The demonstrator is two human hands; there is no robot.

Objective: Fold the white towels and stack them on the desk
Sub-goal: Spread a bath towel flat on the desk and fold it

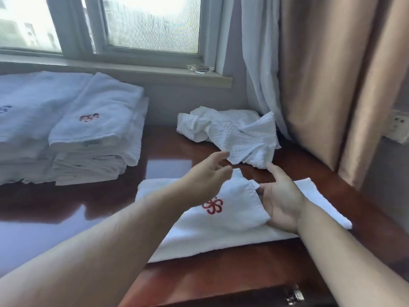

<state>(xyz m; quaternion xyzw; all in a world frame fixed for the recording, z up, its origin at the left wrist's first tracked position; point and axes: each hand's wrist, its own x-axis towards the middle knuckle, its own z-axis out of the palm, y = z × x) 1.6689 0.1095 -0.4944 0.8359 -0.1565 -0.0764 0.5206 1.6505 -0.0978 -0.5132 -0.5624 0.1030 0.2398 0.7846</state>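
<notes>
Item: folded white towel point(221, 227), red emblem up, at 6 o'clock on the table point(243, 273), fold seemingly finished. Our right hand point(282, 202) rests spread at its edge; our left hand point(205, 176) hovers loosely open toward the crumpled towel point(230, 131) at 1 o'clock. Next, we judge: move it to the folded stack point(93, 134) at 10 o'clock.

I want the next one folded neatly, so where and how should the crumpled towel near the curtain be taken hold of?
Probably by the near corner of the crumpled towel, the flap with the small label that juts toward the person. Come from the front, pinching it with the left hand, already closest. The rest is bunched against the curtain, so lifting that free corner should let it shake open.
</notes>
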